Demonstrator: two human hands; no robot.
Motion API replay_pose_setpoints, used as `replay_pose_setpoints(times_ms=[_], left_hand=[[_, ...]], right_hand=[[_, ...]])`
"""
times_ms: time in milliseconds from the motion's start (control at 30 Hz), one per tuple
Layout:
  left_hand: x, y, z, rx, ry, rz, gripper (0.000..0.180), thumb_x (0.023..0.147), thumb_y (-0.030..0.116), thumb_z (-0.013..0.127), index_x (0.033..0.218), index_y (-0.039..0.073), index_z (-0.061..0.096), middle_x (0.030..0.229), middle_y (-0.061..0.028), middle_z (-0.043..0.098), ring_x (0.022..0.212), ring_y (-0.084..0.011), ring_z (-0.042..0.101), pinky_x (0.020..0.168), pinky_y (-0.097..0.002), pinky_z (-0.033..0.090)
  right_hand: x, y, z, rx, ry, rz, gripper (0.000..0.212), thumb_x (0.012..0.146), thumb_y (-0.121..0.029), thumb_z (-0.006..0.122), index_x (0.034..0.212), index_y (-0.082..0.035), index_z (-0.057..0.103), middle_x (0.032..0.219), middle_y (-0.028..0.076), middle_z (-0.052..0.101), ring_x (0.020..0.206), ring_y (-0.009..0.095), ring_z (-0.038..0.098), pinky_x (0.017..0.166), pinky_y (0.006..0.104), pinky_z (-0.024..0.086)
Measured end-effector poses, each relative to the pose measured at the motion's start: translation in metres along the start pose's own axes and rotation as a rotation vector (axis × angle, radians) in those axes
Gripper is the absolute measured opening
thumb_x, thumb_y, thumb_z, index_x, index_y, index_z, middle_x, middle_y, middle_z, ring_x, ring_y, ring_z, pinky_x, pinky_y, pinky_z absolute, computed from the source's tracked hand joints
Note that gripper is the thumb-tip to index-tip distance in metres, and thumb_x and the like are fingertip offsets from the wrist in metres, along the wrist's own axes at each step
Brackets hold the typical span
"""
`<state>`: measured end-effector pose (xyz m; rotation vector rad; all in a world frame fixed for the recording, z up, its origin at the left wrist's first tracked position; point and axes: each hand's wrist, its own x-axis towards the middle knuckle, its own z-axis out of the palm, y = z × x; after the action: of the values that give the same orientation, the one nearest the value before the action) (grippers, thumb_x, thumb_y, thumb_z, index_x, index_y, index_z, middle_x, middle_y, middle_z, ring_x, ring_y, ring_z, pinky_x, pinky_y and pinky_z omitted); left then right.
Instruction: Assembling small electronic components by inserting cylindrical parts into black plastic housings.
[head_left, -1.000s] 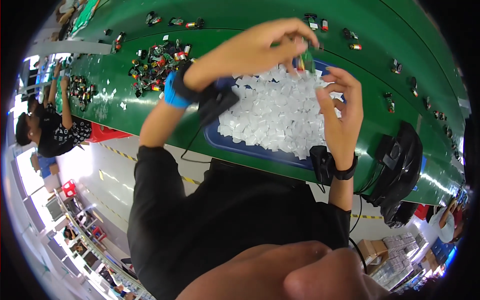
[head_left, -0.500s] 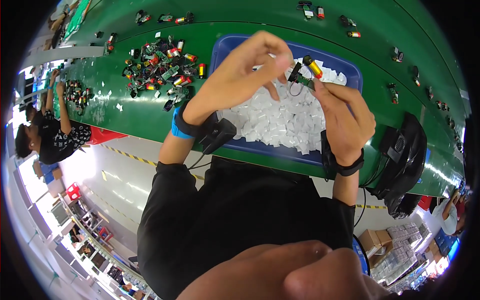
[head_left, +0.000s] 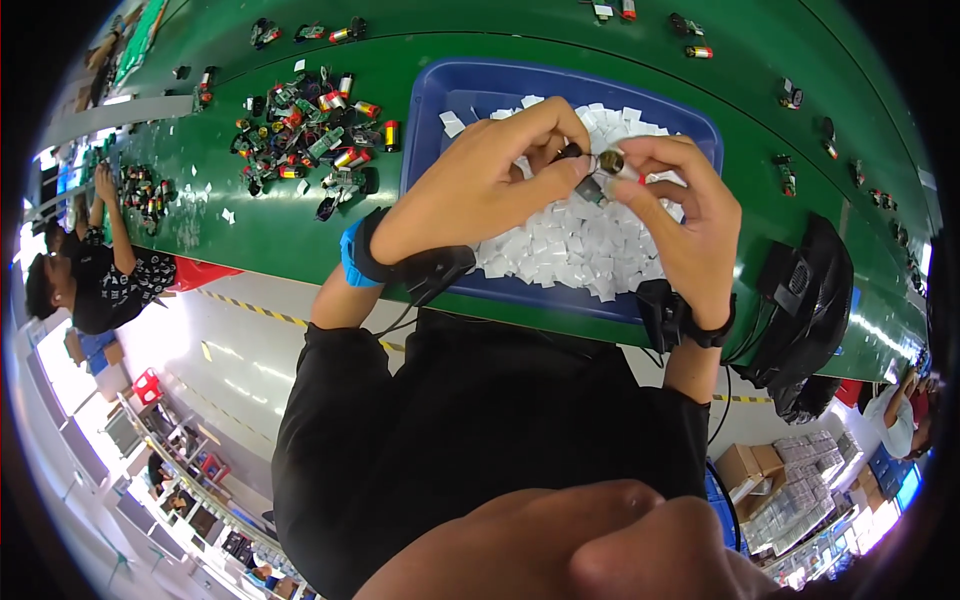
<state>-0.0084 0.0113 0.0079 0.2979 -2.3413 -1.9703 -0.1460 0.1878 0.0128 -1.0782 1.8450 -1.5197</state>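
Over a blue tray [head_left: 432,105] full of small white paper pieces [head_left: 560,245], both hands meet at one small assembly: a circuit board with a wired cylindrical battery [head_left: 611,161]. My left hand [head_left: 500,170] pinches the board's dark end between thumb and fingers. With its fingers curled round the battery side, my right hand [head_left: 690,215] grips the same assembly. The battery's round end faces up, and a thin wire loops beside it. Fingers cover most of the board.
Left of the tray lies a pile of similar board-and-battery assemblies [head_left: 320,130]. Several more are spread along the far and right parts of the green table [head_left: 390,45]. A black plastic bag [head_left: 815,290] rests at right. Another person [head_left: 100,265] works at far left.
My left hand has come down and right onto the board's end, where it was raised and apart. The battery has turned in my right hand so its end shows instead of its yellow side.
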Motion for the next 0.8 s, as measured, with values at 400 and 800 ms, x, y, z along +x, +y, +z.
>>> replay_pose_setpoints(times_ms=[400,800], left_hand=[[-0.003,0.01,0.006,0.16,-0.022,0.012,0.015,0.097,0.008,0.053,0.112,0.007,0.055,0.078,-0.0012,0.058,0.059,-0.008,0.051,0.052,-0.0236,0.042],[0.001,0.011,0.002,-0.566,-0.055,-0.155,0.024,0.103,0.01,0.049,0.124,-0.001,0.053,0.088,-0.006,0.058,0.075,-0.0123,0.06,0.059,-0.0299,0.061]], right_hand=[[-0.009,-0.006,0.005,-0.241,-0.033,-0.182,0.021,0.08,0.004,0.076,0.098,-0.002,0.065,0.104,0.011,0.066,0.092,0.025,0.063,0.081,0.0311,0.05],[0.003,-0.003,0.011,-0.519,0.107,-0.725,0.019,0.068,0.001,0.081,0.084,-0.004,0.072,0.092,0.005,0.075,0.089,0.023,0.069,0.065,0.0288,0.057]])
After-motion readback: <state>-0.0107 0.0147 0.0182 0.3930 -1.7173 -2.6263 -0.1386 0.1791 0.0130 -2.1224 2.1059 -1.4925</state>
